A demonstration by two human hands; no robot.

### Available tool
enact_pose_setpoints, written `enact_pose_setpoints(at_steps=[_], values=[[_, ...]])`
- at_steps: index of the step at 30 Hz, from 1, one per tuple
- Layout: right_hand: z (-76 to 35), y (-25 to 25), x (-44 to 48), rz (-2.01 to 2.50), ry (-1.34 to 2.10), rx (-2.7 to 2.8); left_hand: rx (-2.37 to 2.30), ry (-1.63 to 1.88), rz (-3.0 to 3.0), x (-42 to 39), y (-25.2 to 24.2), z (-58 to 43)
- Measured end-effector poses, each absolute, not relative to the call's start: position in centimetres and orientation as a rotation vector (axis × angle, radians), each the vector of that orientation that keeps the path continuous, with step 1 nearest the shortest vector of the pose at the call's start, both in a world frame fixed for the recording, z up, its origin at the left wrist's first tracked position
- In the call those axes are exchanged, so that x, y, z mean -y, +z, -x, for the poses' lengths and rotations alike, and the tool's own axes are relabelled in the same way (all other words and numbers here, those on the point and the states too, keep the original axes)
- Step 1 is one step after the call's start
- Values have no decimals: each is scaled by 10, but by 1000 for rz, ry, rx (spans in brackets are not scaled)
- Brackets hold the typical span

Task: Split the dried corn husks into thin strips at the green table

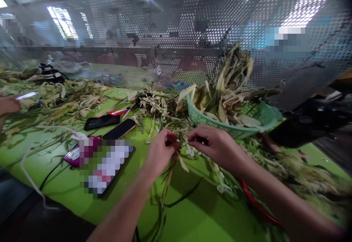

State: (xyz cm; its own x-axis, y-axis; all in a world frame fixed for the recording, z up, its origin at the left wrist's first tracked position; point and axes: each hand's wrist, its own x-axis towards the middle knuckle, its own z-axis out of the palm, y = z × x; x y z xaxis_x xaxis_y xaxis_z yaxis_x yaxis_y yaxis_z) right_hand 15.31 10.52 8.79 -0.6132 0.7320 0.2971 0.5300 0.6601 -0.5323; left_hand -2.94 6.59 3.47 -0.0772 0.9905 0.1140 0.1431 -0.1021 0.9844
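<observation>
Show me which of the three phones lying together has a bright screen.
The front phone, nearest the camera; the middle phone and the rear phone both look dark.

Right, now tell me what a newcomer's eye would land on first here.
First, the green basket heaped with dried husks, right of centre toward the back of the bright green table. In front of it, the left hand appears to pinch dried strips, the right hand close by. Behind, a perforated metal screen spans the view.
</observation>
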Motion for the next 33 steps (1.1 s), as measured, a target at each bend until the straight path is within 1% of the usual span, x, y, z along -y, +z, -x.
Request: enact_pose_setpoints(at_steps=[7,17,21,27,29,33], values=[[-147,84,-100,947,377,2449,-1356,1165,-1393,-65,33,25],[-141,77,-99,898,420,2413,-1257,1068,-1394,-64,30,22],[-142,74,-100,898,585,2295,-1197,1074,-1294,-66,29,23],[-150,81,-106,1070,1272,2049,-1092,1157,-1161,-67,28,25],[-151,80,-110,1095,1315,2021,-1069,1179,-1143,-67,29,26],[-151,74,-114,1078,1138,2119,-1094,1198,-1131,-66,31,25]])
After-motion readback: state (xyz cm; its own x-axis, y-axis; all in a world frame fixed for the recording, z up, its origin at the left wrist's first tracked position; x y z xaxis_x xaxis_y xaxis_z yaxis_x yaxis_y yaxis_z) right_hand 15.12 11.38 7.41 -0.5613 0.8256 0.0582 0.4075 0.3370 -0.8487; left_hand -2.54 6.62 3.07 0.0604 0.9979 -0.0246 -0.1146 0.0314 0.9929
